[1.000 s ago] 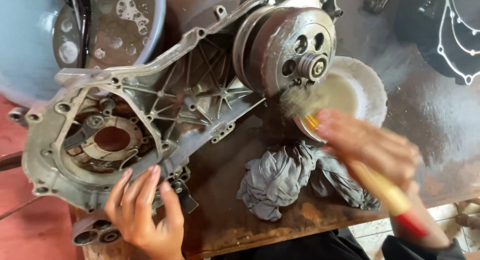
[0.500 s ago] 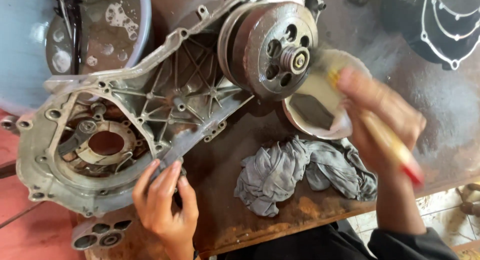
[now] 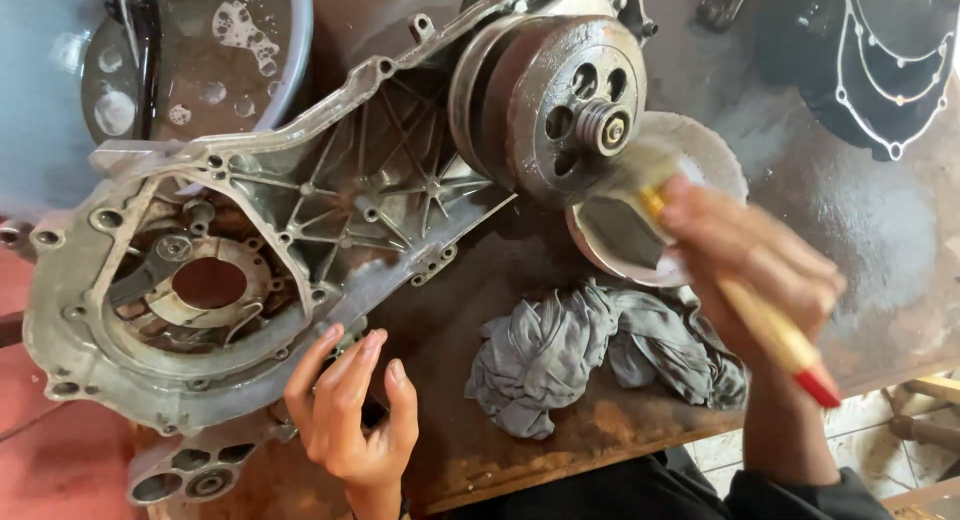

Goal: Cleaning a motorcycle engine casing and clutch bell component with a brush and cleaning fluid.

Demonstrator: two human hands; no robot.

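Fingers [image 3: 745,250] of the right hand [image 3: 755,265] pinch a yellow-handled brush [image 3: 760,315], its bristles over the round bowl [image 3: 700,150] beside the clutch drum [image 3: 555,100]. Left hand [image 3: 350,410], fingers loosely together, presses the crankcase [image 3: 250,270] edge on the table [image 3: 900,260].

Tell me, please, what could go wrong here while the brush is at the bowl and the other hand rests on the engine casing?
The bowl sits between the clutch drum and the rag; the right hand, moving the brush, could tip it and spill liquid. The left hand rests only on the lower edge of the engine casing, which overhangs the bench, so the casing might shift. Drips could soak the rag.
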